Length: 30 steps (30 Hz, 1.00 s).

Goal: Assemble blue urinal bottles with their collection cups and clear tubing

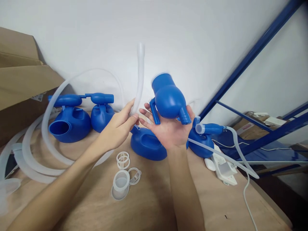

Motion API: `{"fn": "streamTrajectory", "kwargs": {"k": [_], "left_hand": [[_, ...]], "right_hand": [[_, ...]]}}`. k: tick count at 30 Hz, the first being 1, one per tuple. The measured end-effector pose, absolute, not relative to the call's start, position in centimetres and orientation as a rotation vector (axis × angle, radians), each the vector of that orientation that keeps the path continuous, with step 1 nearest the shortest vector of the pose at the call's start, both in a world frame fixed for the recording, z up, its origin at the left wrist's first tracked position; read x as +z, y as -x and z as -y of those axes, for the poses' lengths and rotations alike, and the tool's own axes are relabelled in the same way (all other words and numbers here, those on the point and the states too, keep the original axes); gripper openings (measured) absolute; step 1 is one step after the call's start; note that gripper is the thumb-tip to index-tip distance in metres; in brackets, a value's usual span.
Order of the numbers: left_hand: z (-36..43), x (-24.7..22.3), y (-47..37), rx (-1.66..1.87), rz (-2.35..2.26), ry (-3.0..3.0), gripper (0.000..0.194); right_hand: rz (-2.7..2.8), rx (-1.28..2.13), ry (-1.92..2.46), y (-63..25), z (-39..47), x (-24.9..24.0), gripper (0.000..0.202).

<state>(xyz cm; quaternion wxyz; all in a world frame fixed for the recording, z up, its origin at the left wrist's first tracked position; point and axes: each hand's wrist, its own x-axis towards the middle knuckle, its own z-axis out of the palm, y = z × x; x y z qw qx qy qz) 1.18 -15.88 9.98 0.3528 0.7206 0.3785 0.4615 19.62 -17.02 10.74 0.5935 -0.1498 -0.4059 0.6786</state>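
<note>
Surface: a work table (pixel 154 199) under a beige cloth, set against a plain white wall (pixel 96 32).
Room: a cardboard box (pixel 21 77) stands at the left rear; a blue metal rack frame (pixel 255 54) runs diagonally on the right.
Left hand (pixel 117 128): fingers pinched shut on the translucent corrugated hose (pixel 140 80), near its lower section.
Hose axis: close to vertical above the pinch, free end up and blurred; below the grip it loops left and down over the cloth.
Right hand (pixel 168 128): palm up, fingers spread, cradling the blue bottle (pixel 168 96) loosely rather than clamping it.
Bottle position: above the table centre, just right of the hose, not touching the cloth.
Bottle axis: tilted, wide mouth up and to the left, narrow spout (pixel 184 116) down and to the right, handle toward the left hand.
Nearby items: further blue bottles (pixel 69 123) stand behind and to both sides; a clear cap (pixel 121 183) and white ring (pixel 123 159) lie below the hands.
Right edge: a white power strip (pixel 223 166) and its cable lie close to the table edge.
Free room: bare cloth in the near foreground between the forearms.
</note>
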Motion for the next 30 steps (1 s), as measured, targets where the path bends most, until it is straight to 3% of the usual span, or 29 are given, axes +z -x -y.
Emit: {"fn": "streamTrajectory", "kwargs": {"k": [9, 21, 30], "left_hand": [[15.0, 9.5, -0.8, 1.183, -0.913, -1.845, 0.079], [15.3, 9.5, -1.0, 1.241, -0.869, -1.861, 0.08], [15.3, 9.9, -1.7, 1.474, -0.943, -1.586, 0.053]], "right_hand": [[0.918, 1.573, 0.388, -19.7, 17.2, 11.0, 0.066], [0.962, 1.484, 0.377, -18.6, 17.1, 10.5, 0.063], [0.941, 1.391, 0.387, -18.1, 17.1, 10.6, 0.056]]}}
